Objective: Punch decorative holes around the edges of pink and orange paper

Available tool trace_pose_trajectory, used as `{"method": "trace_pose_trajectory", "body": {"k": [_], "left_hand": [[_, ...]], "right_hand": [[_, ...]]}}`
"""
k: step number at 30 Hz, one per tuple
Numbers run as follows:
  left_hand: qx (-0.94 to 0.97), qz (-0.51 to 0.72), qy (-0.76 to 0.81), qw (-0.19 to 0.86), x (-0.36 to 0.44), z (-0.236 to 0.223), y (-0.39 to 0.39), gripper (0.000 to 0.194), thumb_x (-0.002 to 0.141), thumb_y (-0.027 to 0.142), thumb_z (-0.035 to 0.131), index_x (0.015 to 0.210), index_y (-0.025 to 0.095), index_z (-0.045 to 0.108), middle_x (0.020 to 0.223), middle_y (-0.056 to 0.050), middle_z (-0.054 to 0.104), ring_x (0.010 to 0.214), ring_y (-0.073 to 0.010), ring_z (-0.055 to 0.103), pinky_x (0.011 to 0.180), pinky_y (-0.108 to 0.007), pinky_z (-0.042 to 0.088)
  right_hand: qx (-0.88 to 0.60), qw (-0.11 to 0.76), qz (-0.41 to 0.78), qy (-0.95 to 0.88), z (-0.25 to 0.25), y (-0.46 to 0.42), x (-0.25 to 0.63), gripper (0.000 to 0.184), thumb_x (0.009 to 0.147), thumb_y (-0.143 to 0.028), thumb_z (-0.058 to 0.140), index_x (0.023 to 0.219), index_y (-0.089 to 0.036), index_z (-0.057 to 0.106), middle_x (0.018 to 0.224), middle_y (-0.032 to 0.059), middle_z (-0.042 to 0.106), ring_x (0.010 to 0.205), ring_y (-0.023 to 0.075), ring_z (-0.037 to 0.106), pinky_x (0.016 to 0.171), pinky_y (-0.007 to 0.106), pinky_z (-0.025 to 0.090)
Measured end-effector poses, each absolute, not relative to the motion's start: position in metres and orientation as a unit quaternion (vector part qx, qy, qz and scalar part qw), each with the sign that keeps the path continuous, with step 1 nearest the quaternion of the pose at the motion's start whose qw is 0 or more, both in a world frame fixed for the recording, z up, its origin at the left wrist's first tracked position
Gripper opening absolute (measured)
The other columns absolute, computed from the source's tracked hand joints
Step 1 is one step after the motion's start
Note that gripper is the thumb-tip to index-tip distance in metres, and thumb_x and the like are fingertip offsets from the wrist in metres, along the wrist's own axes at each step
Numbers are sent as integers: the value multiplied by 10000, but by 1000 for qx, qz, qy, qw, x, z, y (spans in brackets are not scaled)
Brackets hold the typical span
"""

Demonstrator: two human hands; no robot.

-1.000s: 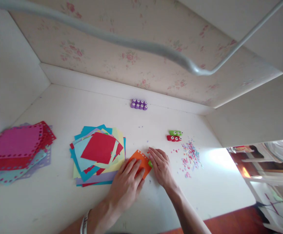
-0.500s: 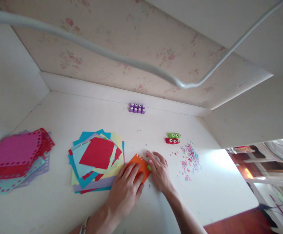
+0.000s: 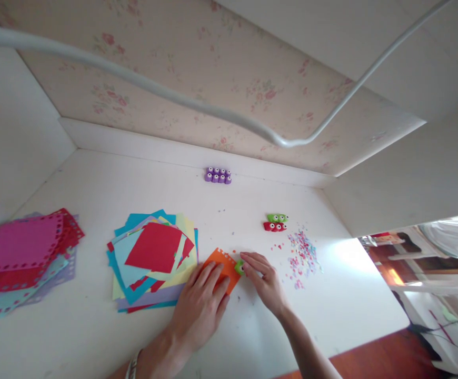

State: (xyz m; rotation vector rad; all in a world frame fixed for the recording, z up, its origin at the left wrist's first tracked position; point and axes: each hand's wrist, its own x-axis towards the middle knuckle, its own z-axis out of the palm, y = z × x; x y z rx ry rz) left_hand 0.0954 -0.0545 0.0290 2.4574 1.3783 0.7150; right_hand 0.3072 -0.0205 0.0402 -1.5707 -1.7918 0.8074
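Note:
My left hand [image 3: 203, 300] lies with its fingers stretched over a sheet of orange paper [image 3: 226, 258], holding it down on the white table. A row of punched notches runs along the sheet's far edge. At the right edge of the sheet sits a small green paper punch [image 3: 239, 267] with a white and black button like an eye. My right hand [image 3: 267, 281] grips this punch from the right, thumb and fingertips at its side. The left hand's fingers cover part of the orange sheet.
A stack of coloured paper [image 3: 156, 247] lies left of my hands. Sheets with punched borders [image 3: 19, 242] are piled farther left. Purple punches [image 3: 218, 176] stand near the back; green punches [image 3: 277, 217] and red punches [image 3: 275, 227] stand right, beside scattered confetti [image 3: 303, 255].
My right hand's fingers have come off the top of the green punch to its side, so more of the punch shows. My left hand stays on the paper. The view has shifted slightly.

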Motion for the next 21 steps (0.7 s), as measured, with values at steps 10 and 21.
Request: {"method": "trace_pose_trajectory", "body": {"k": [10, 21], "left_hand": [[844, 227, 471, 123, 95, 28, -54, 304, 953, 327, 511, 1210, 232, 641, 1343, -82, 600, 1275, -268, 498, 1111, -495, 345], [842, 233, 471, 125, 96, 28, -53, 295, 955, 327, 506, 1198, 225, 638, 1334, -85, 605, 1269, -279, 506, 1102, -500, 347]], "right_hand": [[-613, 247, 444, -605, 55, -8, 308, 246, 847, -446, 670, 994, -288, 787, 1112, 49, 731, 1013, 248, 677, 915, 403, 545], [-640, 260, 497, -526, 48, -13, 304, 276, 826, -460, 669, 987, -275, 796, 1131, 68, 668, 661, 143, 602, 515, 263, 504]]}}
